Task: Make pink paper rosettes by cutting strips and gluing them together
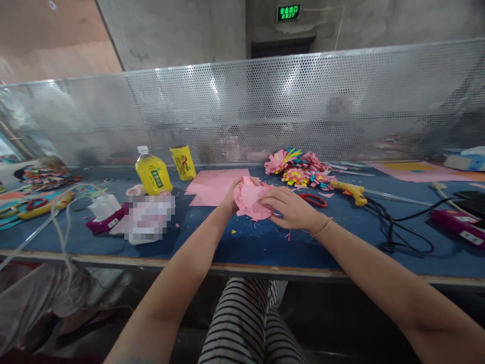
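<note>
Your left hand (230, 196) grips a ruffled pink paper piece (250, 197) above the blue table (261, 253), and your right hand (294, 208) pinches its edge. Beyond them, leftward, stand a capped bottle (152, 174) of yellow liquid and a yellow canister (183, 164), contents hidden.

Bright glare streaks on perforated panel (182, 111)

Pink paper piece (250, 194), ruffled edges; between both hands (291, 208).

Lit sign (288, 13), "EXIT" in green, Chinese characters above (安全出口), bottle label (156, 178) illegible
</note>
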`<state>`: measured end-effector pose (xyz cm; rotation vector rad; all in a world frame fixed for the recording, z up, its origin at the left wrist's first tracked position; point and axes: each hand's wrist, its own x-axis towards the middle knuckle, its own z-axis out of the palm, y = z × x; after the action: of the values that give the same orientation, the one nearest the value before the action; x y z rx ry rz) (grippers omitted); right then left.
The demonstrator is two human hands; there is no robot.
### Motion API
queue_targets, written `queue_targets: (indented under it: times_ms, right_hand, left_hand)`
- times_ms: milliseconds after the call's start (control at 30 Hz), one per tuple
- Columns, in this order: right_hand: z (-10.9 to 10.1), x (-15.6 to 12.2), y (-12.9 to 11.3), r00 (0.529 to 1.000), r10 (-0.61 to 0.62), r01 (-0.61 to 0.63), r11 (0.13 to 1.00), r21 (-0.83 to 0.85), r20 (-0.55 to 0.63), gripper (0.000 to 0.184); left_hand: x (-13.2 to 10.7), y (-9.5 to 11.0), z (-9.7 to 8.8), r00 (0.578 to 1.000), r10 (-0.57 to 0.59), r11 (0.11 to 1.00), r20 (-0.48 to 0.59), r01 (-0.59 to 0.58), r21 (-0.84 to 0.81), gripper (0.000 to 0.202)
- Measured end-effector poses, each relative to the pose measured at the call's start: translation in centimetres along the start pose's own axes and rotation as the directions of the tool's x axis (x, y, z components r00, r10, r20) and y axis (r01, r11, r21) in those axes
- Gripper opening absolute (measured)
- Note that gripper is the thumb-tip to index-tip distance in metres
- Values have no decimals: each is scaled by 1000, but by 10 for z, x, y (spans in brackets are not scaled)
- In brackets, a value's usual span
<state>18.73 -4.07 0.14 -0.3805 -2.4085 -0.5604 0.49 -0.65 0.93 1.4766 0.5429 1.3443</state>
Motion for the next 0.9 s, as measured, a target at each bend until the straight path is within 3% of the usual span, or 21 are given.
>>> queue_targets:
  times_ms: [200, 400, 600, 733, 800, 900]
  right_hand:
    - [-1, 0, 0, 1000, 3, -3, 1000, 3, -3, 32]
    - [-1, 1, -1, 999, 8, -6, 999, 41, -52, 34]
    - [-3, 1, -1, 973, 116, -100, 991, 90, -198, 39]
    - [-1, 3, -2, 955, 219, -180, 963, 201, -198, 34]
    - [3, 5, 1, 903, 369, -295, 905, 307, -220, 31]
    - [11, 6, 8, 725, 660, -451, 672, 588, -198, 25]
  left_hand:
    - [4, -7, -3, 998, -67, 997, 1, 67, -39, 10]
    - [3, -5, -4, 1000, 3, 1000, -4, -3, -31, 9]
    - [5, -7, -7, 997, 81, 995, 9, -80, -59, 8]
    - [2, -5, -6, 1000, -1, 1000, -21, 0, -10, 16]
    - [0, -2, -4, 994, -94, 994, -51, 97, 42, 21]
    - [-2, 3, -2, 986, -134, 982, -104, 146, 120, 24]
